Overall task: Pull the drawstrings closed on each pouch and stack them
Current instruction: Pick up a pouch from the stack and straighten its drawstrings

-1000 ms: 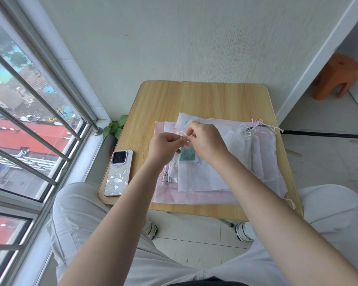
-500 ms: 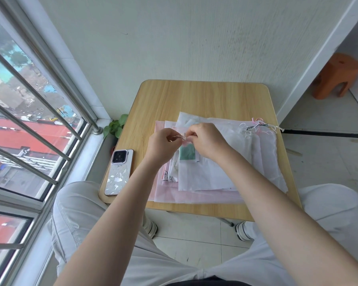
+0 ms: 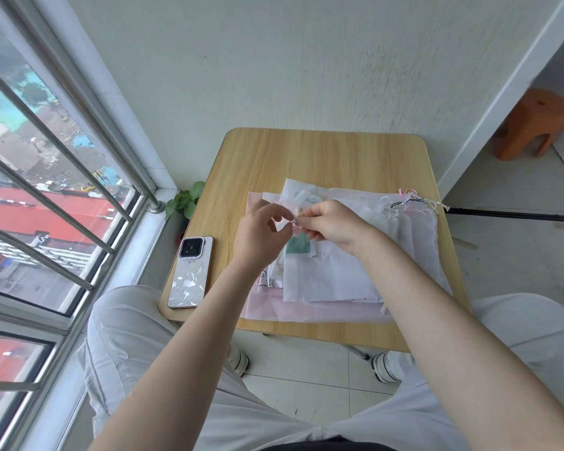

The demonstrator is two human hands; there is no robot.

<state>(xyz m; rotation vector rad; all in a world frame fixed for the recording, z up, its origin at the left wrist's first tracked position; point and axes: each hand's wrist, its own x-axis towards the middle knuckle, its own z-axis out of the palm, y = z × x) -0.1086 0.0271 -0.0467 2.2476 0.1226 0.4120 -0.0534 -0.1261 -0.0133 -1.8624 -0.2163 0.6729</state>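
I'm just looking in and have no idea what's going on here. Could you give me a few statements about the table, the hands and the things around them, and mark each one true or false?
1. Both hands meet over the pile of pouches and pinch something small between them. True: the left hand and right hand work fingertip to fingertip.
2. The phone lies on top of the pouches. False: it lies face down on the table, left of the pile.
3. An orange stool stands on the floor to the right. True.
4. The bundle of drawstring ends lies at the pile's near left corner. False: it is at the far right corner.
5. A green plant sits by the window. True.
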